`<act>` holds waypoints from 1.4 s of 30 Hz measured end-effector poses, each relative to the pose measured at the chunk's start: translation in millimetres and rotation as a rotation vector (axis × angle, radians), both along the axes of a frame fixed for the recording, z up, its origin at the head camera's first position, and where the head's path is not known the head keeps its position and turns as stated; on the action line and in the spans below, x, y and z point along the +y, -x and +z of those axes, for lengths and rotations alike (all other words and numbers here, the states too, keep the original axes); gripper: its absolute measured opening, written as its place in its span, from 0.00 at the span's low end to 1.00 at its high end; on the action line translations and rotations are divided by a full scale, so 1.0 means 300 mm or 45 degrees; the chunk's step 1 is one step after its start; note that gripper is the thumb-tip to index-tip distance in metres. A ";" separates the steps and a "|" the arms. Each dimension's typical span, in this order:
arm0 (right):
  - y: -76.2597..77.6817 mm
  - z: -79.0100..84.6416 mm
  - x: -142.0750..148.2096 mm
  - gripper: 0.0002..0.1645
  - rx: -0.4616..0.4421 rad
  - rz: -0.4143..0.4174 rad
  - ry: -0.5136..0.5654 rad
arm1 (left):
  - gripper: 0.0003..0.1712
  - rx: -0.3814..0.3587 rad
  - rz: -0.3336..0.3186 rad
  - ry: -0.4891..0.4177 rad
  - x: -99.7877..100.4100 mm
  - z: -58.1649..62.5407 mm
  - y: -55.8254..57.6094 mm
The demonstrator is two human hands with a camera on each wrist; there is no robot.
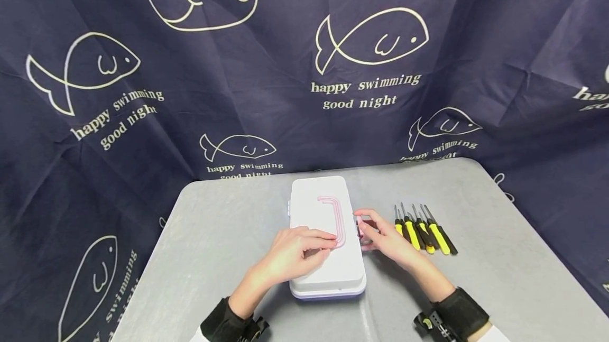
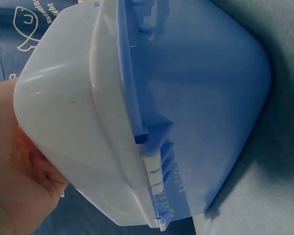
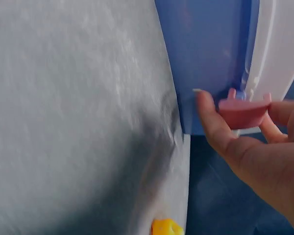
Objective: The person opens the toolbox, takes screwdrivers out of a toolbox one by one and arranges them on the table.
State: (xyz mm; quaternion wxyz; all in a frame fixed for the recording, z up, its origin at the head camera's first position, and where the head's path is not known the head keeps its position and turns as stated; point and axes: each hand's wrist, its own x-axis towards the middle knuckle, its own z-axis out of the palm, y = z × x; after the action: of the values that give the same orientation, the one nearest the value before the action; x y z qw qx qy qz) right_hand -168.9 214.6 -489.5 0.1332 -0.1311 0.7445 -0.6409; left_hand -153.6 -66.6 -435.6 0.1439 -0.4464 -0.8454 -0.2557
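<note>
A plastic storage box with a white lid and blue base sits closed in the middle of the table. On its lid lies a folded-down pink handle. My left hand rests on the lid with its fingertips at the handle's near end; in the left wrist view, part of this hand shows beyond the lid. At the box's right side, my right hand holds a pink latch between thumb and fingers. The latch sticks out from the box wall.
Several screwdrivers with yellow and black handles lie side by side to the right of the box, shafts pointing away. The grey table ends at a dark blue fish-print curtain behind and at both sides.
</note>
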 end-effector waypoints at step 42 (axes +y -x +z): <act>0.044 0.045 -0.025 0.23 -0.124 -0.156 -0.004 | 0.17 -0.063 0.015 -0.025 -0.005 -0.021 0.006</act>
State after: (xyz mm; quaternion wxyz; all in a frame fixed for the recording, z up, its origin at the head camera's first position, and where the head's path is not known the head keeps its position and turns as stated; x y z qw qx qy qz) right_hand -182.0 207.1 -476.1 0.1301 -0.0539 0.7448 -0.6523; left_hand -155.5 -68.2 -441.8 0.1288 -0.4334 -0.8488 -0.2740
